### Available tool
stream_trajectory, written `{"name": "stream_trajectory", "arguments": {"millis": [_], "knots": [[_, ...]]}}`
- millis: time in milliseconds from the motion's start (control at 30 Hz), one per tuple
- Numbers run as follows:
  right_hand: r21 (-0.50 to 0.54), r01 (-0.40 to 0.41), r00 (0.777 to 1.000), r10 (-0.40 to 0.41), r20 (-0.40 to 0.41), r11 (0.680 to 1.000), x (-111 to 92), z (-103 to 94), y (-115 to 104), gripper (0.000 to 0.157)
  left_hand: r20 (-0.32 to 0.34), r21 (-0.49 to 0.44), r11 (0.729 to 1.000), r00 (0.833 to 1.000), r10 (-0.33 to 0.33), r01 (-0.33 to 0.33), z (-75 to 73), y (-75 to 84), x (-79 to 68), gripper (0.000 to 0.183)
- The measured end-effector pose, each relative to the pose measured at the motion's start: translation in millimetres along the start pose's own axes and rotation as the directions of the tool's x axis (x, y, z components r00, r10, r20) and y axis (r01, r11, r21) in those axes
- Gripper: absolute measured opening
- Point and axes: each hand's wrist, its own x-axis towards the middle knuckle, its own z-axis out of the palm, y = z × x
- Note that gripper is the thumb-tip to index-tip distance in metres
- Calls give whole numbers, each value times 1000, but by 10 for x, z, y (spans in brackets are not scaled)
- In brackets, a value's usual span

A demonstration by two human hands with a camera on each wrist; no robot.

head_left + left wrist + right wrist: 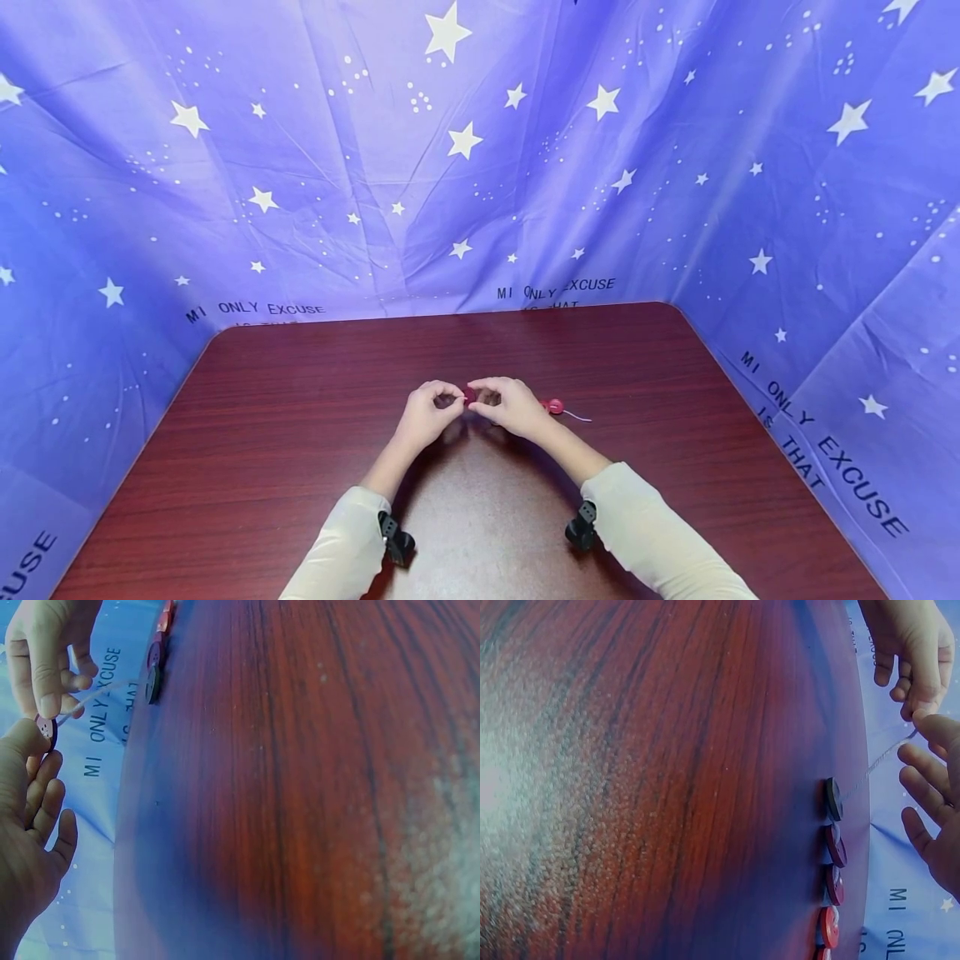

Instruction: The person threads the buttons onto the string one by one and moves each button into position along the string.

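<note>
Near the middle of the table, both hands meet at a dark red button [469, 395]. My left hand [427, 412] pinches the button [46, 732] between thumb and fingers at one side. From the opposite side, my right hand [513, 406] pinches its edge with thumb and forefinger. A thin pale string [889, 754] runs from the fingertips down to a row of threaded buttons on the table. The row has a dark green button [834, 799] at the near end, then dark red and bright red buttons [829, 926]. Fingers partly hide the held button in every view.
The dark red wooden table [300, 467] spreads out around the hands. Right of the right hand lies a red button [555, 407], with a white string end [577, 416] trailing from it. A blue-purple star-patterned cloth [390, 167] hangs along the back and sides.
</note>
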Motion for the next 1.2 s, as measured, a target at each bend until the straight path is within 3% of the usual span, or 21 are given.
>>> {"name": "stream_trajectory", "arguments": {"millis": [367,967,1200], "knots": [[-84,27,999,-30,-37,996,-9,-36,38,29,16,-5,1000,1000,-3,3,-30,24,-1,6],[-178,11,1000,-8,17,984,-65,-86,119,29,16,-23,1000,1000,-13,14,-92,-13,-10,5],[-322,62,998,-53,37,945,-107,-86,134,29,12,-20,1000,1000,-17,18,-104,-21,-20,7]]}}
